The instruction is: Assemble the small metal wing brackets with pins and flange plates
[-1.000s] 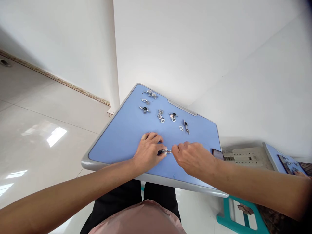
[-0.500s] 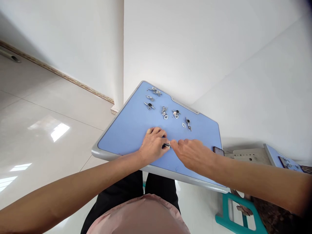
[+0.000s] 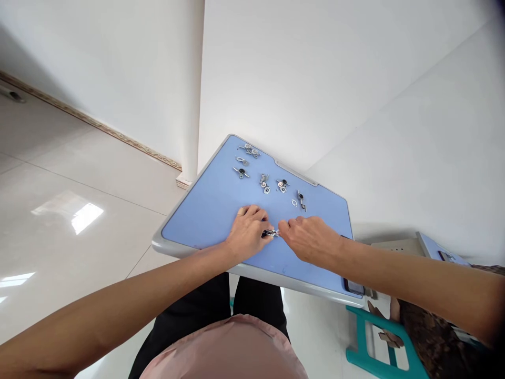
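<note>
My left hand (image 3: 249, 227) rests on the blue table top, its fingers closed around a small metal part (image 3: 270, 233), silver and black, lying level between both hands. My right hand (image 3: 306, 238) is curled shut at the right end of that part, thumb and forefinger against its silver tip. Whatever sits inside the right fist is hidden. Beyond the hands lie similar metal pieces: a part with a round black centre (image 3: 242, 172), a small pile of silver pieces (image 3: 264, 183), a flat oval plate (image 3: 294, 202) and a part with black discs (image 3: 301, 199).
The blue table (image 3: 205, 210) has a raised grey rim and stands near the white wall (image 3: 268, 79). A phone (image 3: 353, 287) lies by its right front edge, under my right forearm. A green stool (image 3: 389, 342) and a person's patterned dark clothing (image 3: 430, 337) are at the lower right.
The right hand has turned slightly and shifted a little right, showing more of the part's silver tip. The left hand stays in place. The view has shifted a little.
</note>
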`<state>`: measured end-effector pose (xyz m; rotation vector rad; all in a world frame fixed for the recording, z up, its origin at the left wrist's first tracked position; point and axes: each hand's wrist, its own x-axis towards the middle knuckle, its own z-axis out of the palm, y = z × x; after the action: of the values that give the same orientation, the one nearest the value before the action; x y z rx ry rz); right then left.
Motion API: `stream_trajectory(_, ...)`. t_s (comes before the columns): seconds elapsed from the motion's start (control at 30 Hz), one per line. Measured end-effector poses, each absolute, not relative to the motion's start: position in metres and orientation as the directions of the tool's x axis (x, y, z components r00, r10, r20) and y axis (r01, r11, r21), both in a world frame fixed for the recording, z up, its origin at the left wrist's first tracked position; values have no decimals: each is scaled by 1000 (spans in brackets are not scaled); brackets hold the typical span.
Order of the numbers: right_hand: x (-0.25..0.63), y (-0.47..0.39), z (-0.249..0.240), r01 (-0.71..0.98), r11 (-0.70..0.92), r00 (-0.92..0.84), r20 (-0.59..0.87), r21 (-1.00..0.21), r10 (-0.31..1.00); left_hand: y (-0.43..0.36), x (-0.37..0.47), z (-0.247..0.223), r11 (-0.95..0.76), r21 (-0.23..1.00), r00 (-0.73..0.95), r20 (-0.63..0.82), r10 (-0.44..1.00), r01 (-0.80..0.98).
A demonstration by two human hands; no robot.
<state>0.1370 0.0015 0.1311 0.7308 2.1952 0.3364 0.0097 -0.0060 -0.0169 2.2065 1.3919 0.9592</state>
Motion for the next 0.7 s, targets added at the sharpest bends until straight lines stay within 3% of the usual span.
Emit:
stream_trajectory(0.2, 137, 2, 127, 553, 668, -407, -538, 498, 738, -6, 10, -19, -462, 619, 279, 373, 885, 635)
stream_trajectory(0.37, 139, -3, 130, 436, 770, -555, -534, 467, 638, -7, 10, -19, -459, 597, 274, 379, 884, 657)
stream_trajectory(0.47, 137, -5, 132, 394, 804, -539, -596, 446, 595, -7, 10, -18, -451, 599, 275, 365, 889, 662)
stream_trajectory(0.7, 121, -3, 131, 556, 672, -399, -552, 489, 732, -7, 9, -16, -457, 607, 284, 364, 887, 650)
